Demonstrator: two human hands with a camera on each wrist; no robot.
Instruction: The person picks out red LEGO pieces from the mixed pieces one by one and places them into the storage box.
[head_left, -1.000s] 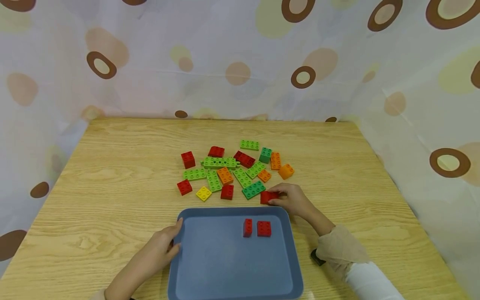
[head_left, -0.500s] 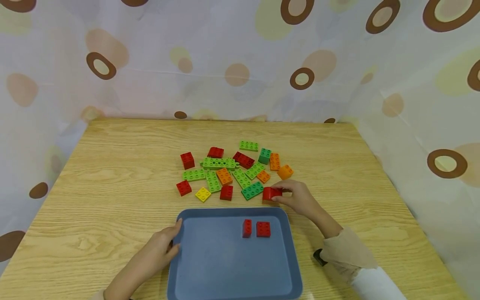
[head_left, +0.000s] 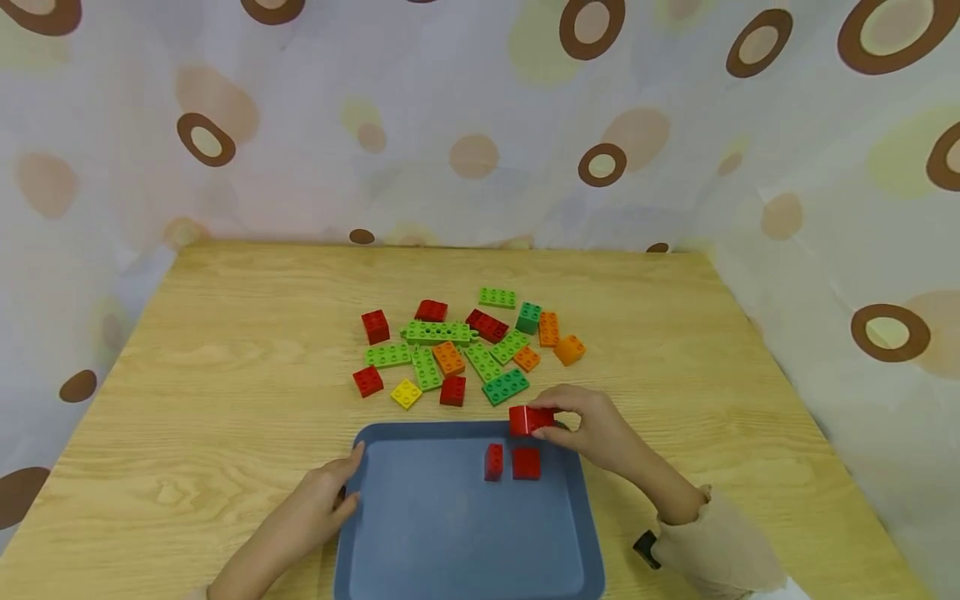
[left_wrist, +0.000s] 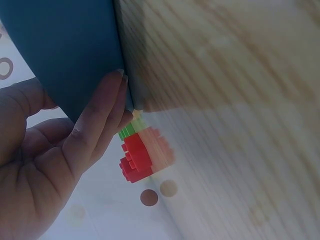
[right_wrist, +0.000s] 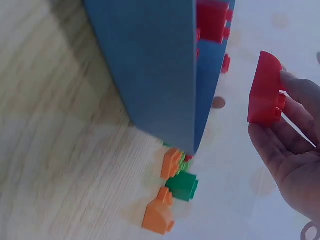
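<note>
My right hand pinches a red toy building brick between thumb and fingers, over the back right rim of the blue-grey tray. In the right wrist view this red brick has one curved end, and its studs face the palm. Two other red bricks, one narrow and one squarish, sit inside the tray near its back right. My left hand holds the tray's left edge near the back corner. The left wrist view has its fingers along the outer wall.
Loose bricks lie scattered behind the tray: light green ones, a dark green one, orange ones, a yellow one and several red ones. A patterned cloth hangs behind the wooden table.
My right hand has picked up the red brick from the table behind the tray and brought it forward over the tray's back rim. My left hand stays on the tray.
</note>
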